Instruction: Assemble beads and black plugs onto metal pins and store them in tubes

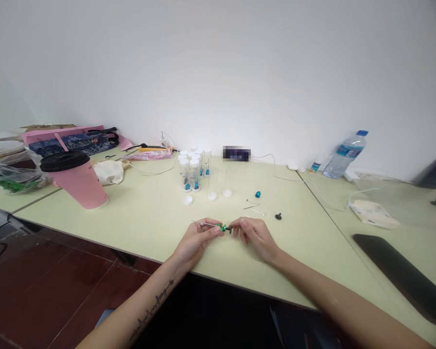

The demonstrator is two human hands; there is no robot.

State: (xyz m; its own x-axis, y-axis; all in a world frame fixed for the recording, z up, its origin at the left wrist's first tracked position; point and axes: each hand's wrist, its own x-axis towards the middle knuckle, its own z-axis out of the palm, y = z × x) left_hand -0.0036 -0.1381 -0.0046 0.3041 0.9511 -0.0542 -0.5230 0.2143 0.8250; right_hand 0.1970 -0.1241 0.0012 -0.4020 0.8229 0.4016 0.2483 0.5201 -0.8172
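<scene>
My left hand is closed, pinching a small green piece between thumb and fingers. A thin metal rod sticks out from it to the left, and a black knob forms its right end. At that knob are the curled fingertips of my right hand; their exact contact is too small to make out clearly. Beyond the right hand lie a loose black disc with a stem, a small blue piece and a few thin metal pins.
Several clear tubes with white caps stand at the back, holding blue pieces. Three loose white caps lie before them. A pink cup stands left, a leaning water bottle right. A dark flat object lies near right.
</scene>
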